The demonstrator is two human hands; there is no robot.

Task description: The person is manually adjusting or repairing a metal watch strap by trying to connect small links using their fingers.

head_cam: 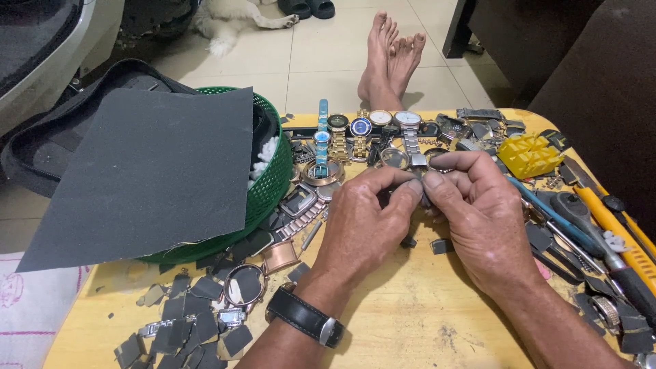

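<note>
Both hands are brought together over the middle of the wooden table (410, 321). A small dark part (425, 198) is pinched between them; its kind cannot be told, as it is mostly hidden by the fingertips. The left hand (365, 219) is closed on it from the left, thumb and forefinger pressed together at the tip. The right hand (482, 212) is clamped on it from the right, thumb (437, 186) laid over the top. A black wristwatch (305, 316) is worn on the left wrist.

Far of the hands, a row of wristwatches (362, 130) is laid side by side, some gold-toned, one with a blue strap. A yellow plastic holder block (529, 154) sits at far right. Along the right edge, a yellow-handled tool (615, 225) and a blue-handled tool (550, 212) lie together among small dark parts.

At left, a green plastic basket (273, 178) is covered by a large sheet of grey sandpaper (147, 174). Near left, small cut scraps of sandpaper (178, 328) are scattered around a round watch case (244, 285) and a square copper-toned case (280, 255).

Beyond the table's far edge, two bare feet (391, 58) rest on the tiled floor (328, 48).
</note>
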